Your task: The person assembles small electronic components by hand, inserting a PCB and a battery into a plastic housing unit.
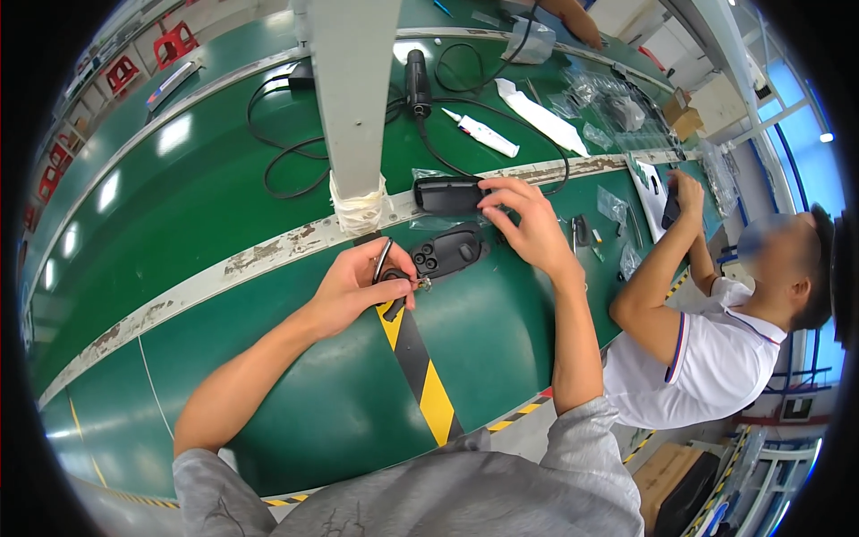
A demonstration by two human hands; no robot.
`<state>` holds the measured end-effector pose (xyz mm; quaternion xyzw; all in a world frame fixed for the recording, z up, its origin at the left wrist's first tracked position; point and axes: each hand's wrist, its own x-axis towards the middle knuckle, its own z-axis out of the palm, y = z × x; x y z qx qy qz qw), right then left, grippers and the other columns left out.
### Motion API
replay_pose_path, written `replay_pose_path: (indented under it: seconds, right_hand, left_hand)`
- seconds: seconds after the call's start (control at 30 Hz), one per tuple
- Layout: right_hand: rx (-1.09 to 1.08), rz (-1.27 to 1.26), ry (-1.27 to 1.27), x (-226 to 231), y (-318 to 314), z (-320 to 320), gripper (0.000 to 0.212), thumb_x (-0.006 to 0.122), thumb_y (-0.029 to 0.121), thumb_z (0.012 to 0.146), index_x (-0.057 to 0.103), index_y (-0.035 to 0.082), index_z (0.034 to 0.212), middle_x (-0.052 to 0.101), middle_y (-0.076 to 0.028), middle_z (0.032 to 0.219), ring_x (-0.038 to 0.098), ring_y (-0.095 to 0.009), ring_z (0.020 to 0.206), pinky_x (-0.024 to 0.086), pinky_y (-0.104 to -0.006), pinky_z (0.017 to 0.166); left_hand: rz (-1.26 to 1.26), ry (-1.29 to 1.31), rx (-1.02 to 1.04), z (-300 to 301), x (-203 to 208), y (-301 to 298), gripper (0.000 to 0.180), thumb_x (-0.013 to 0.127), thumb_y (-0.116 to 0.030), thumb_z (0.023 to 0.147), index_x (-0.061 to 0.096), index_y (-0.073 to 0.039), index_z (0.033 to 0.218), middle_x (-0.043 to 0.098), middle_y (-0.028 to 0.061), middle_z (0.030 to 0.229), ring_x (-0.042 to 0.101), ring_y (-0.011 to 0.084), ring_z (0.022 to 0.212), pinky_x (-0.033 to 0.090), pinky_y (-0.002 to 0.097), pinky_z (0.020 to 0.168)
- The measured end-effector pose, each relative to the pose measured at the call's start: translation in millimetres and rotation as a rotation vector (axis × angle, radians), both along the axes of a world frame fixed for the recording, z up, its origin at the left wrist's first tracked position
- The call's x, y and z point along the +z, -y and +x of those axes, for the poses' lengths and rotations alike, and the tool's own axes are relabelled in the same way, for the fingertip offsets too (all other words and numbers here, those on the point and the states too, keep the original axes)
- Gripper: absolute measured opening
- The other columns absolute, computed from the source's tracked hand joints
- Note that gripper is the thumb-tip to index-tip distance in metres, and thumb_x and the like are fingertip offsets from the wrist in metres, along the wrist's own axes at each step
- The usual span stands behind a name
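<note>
Currently, a small black curved part (391, 307) is pinched between the thumb and fingers of the left hand (369, 279), with a bit of bare metal (424, 285) showing just beside the fingertips. The right hand (528, 228) is held with fingers loosely curved, their tips at the near end of a black case (445, 194); whether it is gripped or merely touched cannot be told. Between the hands, a black moulded shell (456, 251) with round sockets is laid on the green bench (501, 358). Work is judged to be partway along: the small part is already picked up, but shell and case are seen apart, not yet joined. To the right hand's right, loose small pieces (582, 230) are left, apparently unused.
</note>
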<state>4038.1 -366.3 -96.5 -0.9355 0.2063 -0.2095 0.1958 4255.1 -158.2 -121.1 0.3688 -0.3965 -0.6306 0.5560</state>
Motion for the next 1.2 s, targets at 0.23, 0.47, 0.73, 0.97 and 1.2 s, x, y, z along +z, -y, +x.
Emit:
replay_pose_path:
  seconds: [0.23,0.47,0.73,0.97,1.2]
  right_hand:
    - [-0.004,0.529,0.548,6,7,-5,0.012,0.054,0.01,0.098,0.059,0.003,0.107,0.06,-0.015,0.127,0.058,-0.027,0.116,0.044,-0.0419,0.102]
    - [0.167,1.267,1.17,17,31,-28,0.03,0.046,0.023,0.103,0.05,0.005,0.127,0.048,-0.02,0.14,0.045,-0.04,0.131,0.042,-0.047,0.107]
    - [0.258,1.546,1.466,7,42,-33,0.03,0.048,0.025,0.103,0.053,0.004,0.123,0.052,-0.016,0.128,0.048,-0.037,0.126,0.048,-0.0404,0.097]
    - [0.154,1.312,1.264,16,33,-30,0.023,0.049,0.023,0.102,0.057,0.004,0.112,0.055,-0.017,0.129,0.052,-0.036,0.124,0.047,-0.041,0.095]
    - [0.131,0.518,0.429,-11,8,2,0.004,0.067,0.003,0.088,0.063,0.001,0.088,0.064,-0.01,0.111,0.06,-0.023,0.11,0.046,-0.0358,0.096]
  left_hand:
    - [0.03,-0.018,0.036,-3,-1,0,0.015,0.064,0.001,0.086,0.056,-0.001,0.099,0.06,0.0094,0.096,0.065,0.0199,0.082,0.052,0.0319,0.074]
    - [0.009,-0.046,0.06,-6,-1,1,0.016,0.065,0.0,0.087,0.056,0.0,0.1,0.061,0.0104,0.096,0.064,0.02,0.083,0.05,0.0313,0.077]
    - [0.047,0.032,0.117,-10,6,1,0.02,0.066,-0.009,0.085,0.052,-0.003,0.098,0.055,0.0098,0.092,0.06,0.0208,0.078,0.048,0.033,0.074]
    - [0.041,-0.098,0.069,-2,3,3,0.018,0.063,-0.005,0.087,0.053,-0.002,0.102,0.058,0.0108,0.099,0.062,0.0209,0.085,0.048,0.0339,0.081]
    - [0.039,-0.163,0.076,0,2,2,0.018,0.063,-0.005,0.089,0.054,-0.003,0.104,0.06,0.0113,0.1,0.063,0.0234,0.09,0.05,0.0366,0.085]
